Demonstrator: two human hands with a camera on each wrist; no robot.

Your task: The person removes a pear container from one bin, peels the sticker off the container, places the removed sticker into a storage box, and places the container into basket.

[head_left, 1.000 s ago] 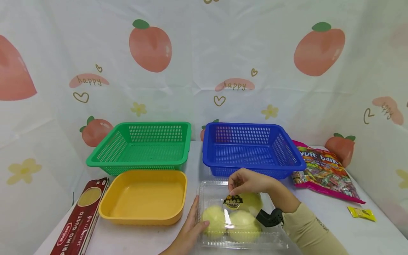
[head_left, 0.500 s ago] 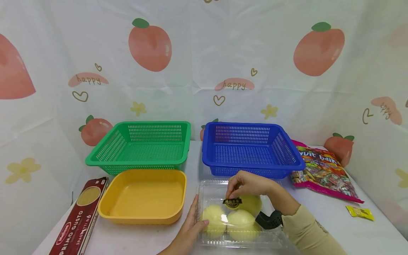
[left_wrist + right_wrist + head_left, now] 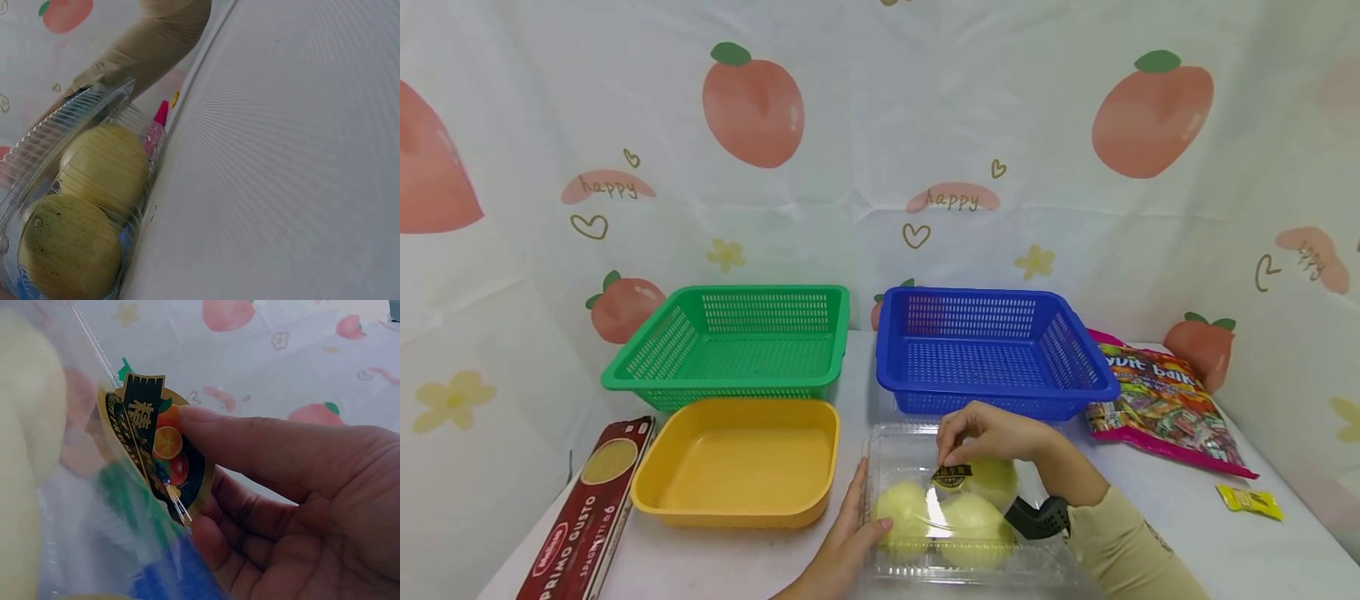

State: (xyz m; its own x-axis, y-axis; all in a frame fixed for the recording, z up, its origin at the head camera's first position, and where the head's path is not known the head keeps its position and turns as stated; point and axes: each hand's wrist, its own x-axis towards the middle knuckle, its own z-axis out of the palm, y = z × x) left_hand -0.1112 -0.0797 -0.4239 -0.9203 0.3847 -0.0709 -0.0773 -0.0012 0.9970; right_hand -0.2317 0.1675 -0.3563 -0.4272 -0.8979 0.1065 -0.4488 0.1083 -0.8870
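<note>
A clear plastic clamshell box [image 3: 898, 454] with several pale yellow round fruits [image 3: 970, 525] inside stands on the table. My left hand [image 3: 842, 546] rests along its left side, fingers stretched out and thumb on the front part of the lid. Above the lid, my right hand [image 3: 992, 435] pinches the edge of a black and gold sticker [image 3: 178, 447] between thumb and fingers. Part of that sticker is bent up off the lid, as the right wrist view shows. Two fruits [image 3: 103, 165] appear through the box wall in the left wrist view, where the left hand is mostly out of sight.
Behind the box sits a blue basket [image 3: 1000, 398], with a green basket [image 3: 730, 386] to its left. A yellow tub [image 3: 737, 467] and a spaghetti pack [image 3: 587, 508] lie left. On the right are a candy bag [image 3: 1165, 408] and a small yellow packet [image 3: 1251, 502].
My right hand's fingers have closed on the sticker, and its left end has lifted and folded over. The left hand and the box have stayed in place.
</note>
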